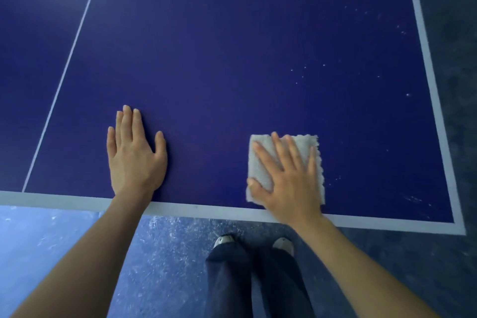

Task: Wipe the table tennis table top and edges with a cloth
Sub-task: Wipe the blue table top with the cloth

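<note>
The dark blue table tennis table (232, 59) fills the upper view, with a pale border line along its near and right edges. A folded white cloth (308, 146) lies flat near the table's front edge. My right hand (289, 178) presses on the cloth with its fingers spread straight. My left hand (134, 155) rests flat on the bare table top to the left, fingers straight. White specks and smudges dot the table surface to the right of the cloth and toward the far right edge.
A thin white centre line (65, 70) runs up the table at the left. The table's front right corner (459, 230) is near. Below the front edge are a scuffed blue floor (64, 240) and my legs and shoes (255, 266).
</note>
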